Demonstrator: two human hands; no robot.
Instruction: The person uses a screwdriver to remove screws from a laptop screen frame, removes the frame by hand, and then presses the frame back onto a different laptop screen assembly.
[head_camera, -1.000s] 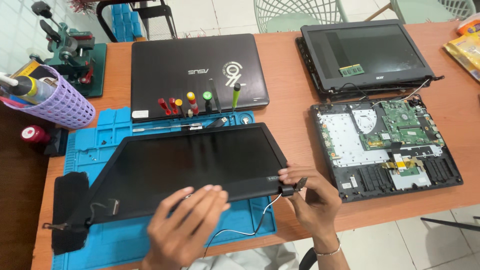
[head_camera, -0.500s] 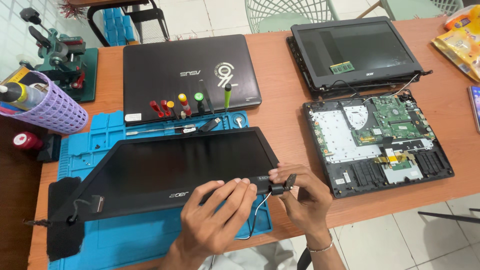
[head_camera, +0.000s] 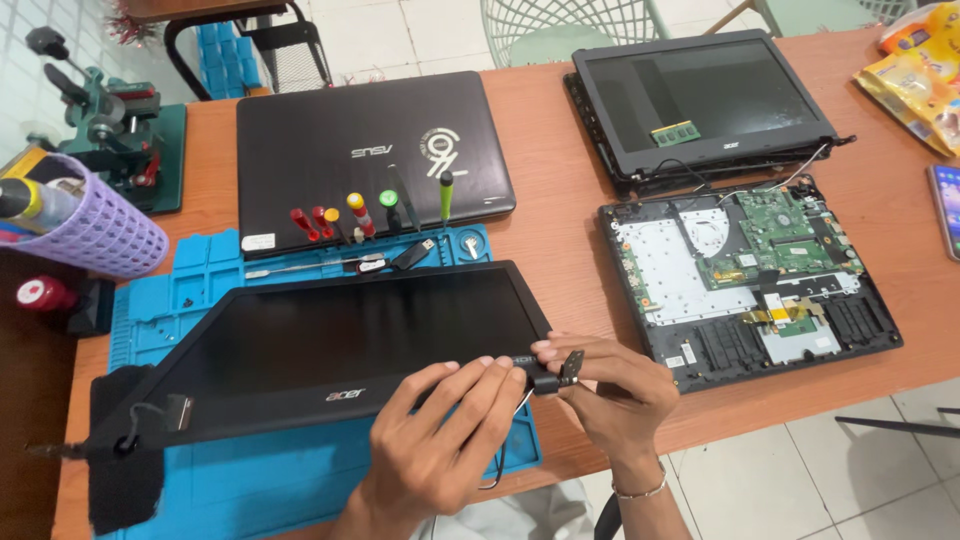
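A detached black laptop screen panel (head_camera: 340, 345) lies on a blue work mat (head_camera: 215, 475), with a black hinge (head_camera: 558, 372) at its near right corner. My left hand (head_camera: 440, 440) rests on the panel's front edge, fingertips against that corner. My right hand (head_camera: 615, 385) pinches the hinge between thumb and fingers. A thin cable (head_camera: 505, 455) hangs below the corner.
A closed black laptop (head_camera: 370, 150) lies behind the mat, with several coloured screwdrivers (head_camera: 365, 215) in front of it. An opened laptop base with a green board (head_camera: 750, 270) and a second screen panel (head_camera: 705, 100) sit to the right. A purple basket (head_camera: 95, 225) stands left.
My left hand slid right along the panel's front edge to the hinge corner. My right hand stays on the hinge.
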